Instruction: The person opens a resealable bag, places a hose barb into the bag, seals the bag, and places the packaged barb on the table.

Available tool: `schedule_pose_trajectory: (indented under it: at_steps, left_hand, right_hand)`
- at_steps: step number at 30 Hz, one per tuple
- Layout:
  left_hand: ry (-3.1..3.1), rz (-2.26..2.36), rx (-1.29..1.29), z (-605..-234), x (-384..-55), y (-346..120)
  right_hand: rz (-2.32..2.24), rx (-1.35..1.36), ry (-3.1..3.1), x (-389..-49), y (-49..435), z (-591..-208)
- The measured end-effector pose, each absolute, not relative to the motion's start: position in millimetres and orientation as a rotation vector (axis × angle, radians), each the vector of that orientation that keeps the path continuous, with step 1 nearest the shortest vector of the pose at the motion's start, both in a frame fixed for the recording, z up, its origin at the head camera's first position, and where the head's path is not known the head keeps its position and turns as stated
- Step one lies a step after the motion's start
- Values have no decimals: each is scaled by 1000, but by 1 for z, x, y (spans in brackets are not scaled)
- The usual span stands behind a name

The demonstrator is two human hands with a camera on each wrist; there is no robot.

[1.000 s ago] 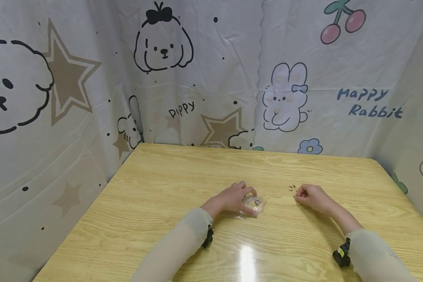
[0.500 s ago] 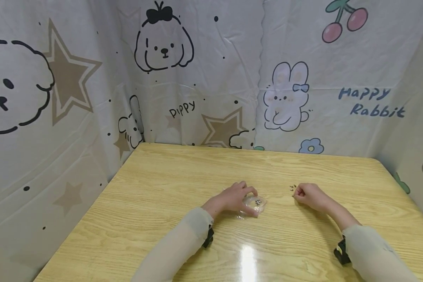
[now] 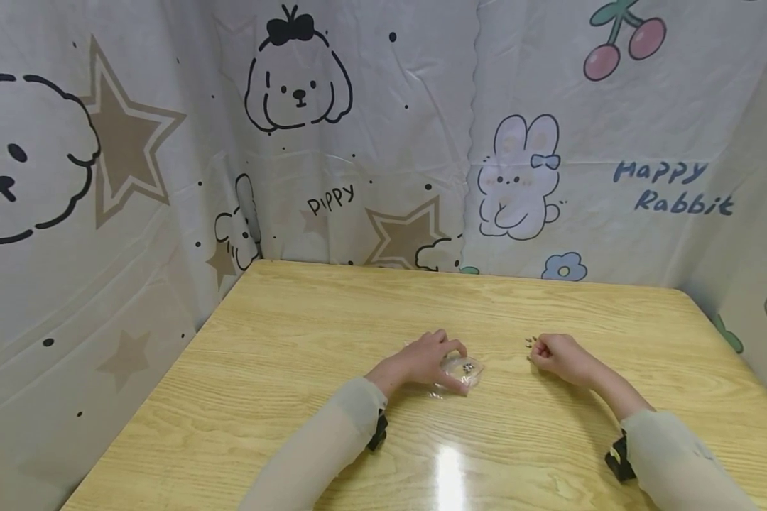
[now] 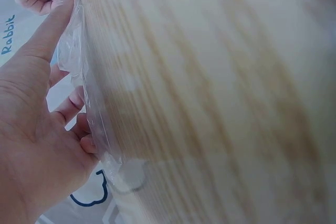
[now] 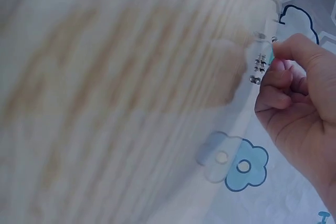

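Note:
My left hand [image 3: 430, 358] curves thumb and fingers round a clear plastic bag [image 3: 474, 376] lying on the table. Inside the bag sits a cluster of small shiny metal pieces [image 3: 468, 367]. In the left wrist view the thumb runs along the edge of the bag [image 4: 79, 43]. To the right, my right hand [image 3: 561, 355] pinches a tiny metal piece [image 5: 274, 39] between thumb and forefinger, just at the table surface. Several similar loose metal pieces [image 3: 528, 345] lie just beyond its fingertips. Their exact kind is too small to tell.
The wood-grain table [image 3: 319, 312] extends on all sides of the hands. A printed curtain [image 3: 371, 142] hangs behind its back edge and along both sides. A glare patch [image 3: 449, 475] shines near the front.
My right hand has shifted slightly left with its fingertips low by the loose pieces. The left hand stays in place on the bag.

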State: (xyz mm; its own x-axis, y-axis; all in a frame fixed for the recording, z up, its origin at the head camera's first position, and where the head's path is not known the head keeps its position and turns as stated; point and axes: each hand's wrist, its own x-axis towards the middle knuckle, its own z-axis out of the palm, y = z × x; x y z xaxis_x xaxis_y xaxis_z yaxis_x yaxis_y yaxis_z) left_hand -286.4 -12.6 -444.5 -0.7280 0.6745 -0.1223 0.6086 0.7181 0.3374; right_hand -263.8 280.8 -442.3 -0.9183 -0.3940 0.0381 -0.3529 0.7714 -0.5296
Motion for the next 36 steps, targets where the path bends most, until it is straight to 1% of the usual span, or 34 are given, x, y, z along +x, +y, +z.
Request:
schedule_pose_trajectory:
  at_steps: [13,24,36]
  left_hand:
    - [2691,411,1008,-444,-285,-12]
    - [2690,414,1001,-444,-285,-11]
    - [2687,408,996,-446,-288,-11]
  right_hand:
    - [-1061,-558,2937,-263,275,-438]
    - [-1116,-624,2876,-261,254,-434]
    - [-1105,-727,2788,-269,227,-440]
